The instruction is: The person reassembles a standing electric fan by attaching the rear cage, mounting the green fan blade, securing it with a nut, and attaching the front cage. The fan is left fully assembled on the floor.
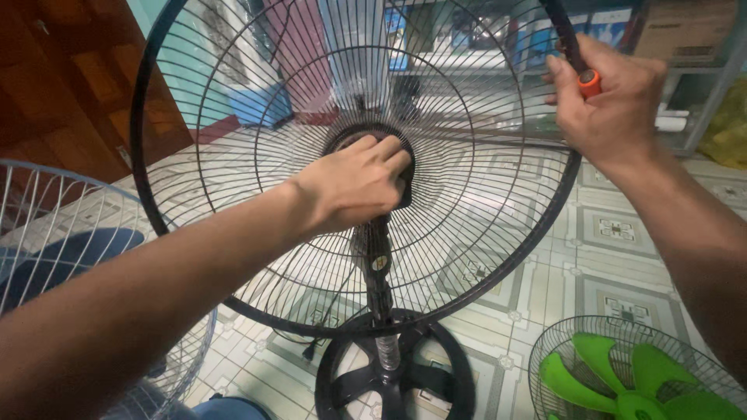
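L hand curled over fan hub; R hand fisted round orange-handled tool, prob. screwdriver, at black grille rim

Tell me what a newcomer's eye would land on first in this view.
The big black wire fan guard on its stand fills the middle, with the left hand pressed on its hub and the right hand gripping an orange-handled tool at the rim, upper right. A bright green fan blade in another guard lies on the tiled floor, lower right, and a white wire guard stands at left.
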